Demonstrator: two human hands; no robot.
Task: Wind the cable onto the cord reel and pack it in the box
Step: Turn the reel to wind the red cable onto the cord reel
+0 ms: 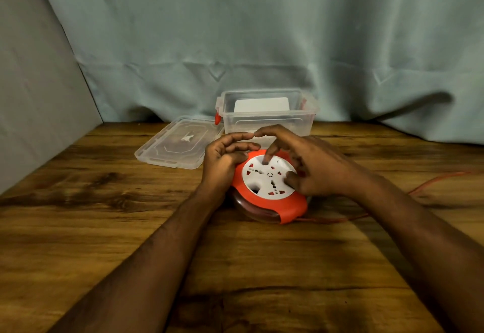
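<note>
i see the reel [269, 188] flat on the table [104, 214], just in front of the box [269, 115]. left hand [222, 159] cups the reel's left rim, fingers curled around the orange edge. right hand [309, 165] sits on the white socket face, one fingertip poked into a recess at the top, thumb pressing the face near the right side. cable [432, 184] trails off right across the table, blurred. the box stands open, its lid [172, 146] lying flat to its left. curtain [262, 31] hangs behind.
</note>
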